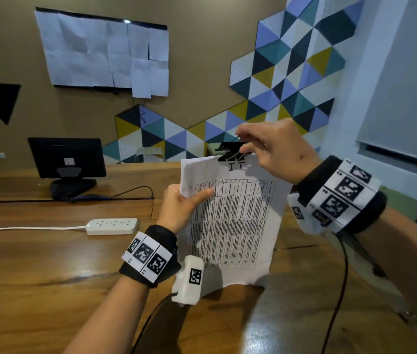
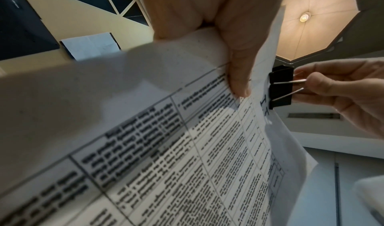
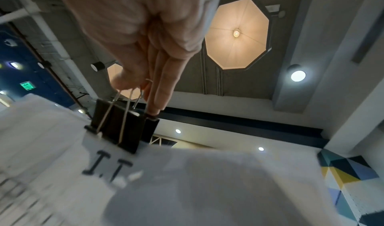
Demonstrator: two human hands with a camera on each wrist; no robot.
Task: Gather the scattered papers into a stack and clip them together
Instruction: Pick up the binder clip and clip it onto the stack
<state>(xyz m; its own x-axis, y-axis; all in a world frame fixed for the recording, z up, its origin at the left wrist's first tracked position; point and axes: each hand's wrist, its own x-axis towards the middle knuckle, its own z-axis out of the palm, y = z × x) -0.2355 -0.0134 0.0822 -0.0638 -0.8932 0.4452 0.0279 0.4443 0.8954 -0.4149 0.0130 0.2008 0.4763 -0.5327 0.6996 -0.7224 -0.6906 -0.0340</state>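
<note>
Desk [image 1: 49,264]: hands raise papers [image 1: 235,226]; clip [image 1: 231,152] at top edge.

Beyond our left hand [image 1: 179,208] we see a wooden worktop [image 1: 49,251], monitor [image 1: 67,157], and triangle-patterned wall panels [image 1: 291,72].

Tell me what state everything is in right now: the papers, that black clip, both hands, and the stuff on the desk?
Paper stack: gathered, held upright above the table.
Binder clip: at the stack's top edge, handles pinched.
Left hand: grips the stack's left edge.
Right hand: pinches the clip's wire handles.
Power strip: lying on the table, nothing plugged in.
Monitor: facing away.
</note>
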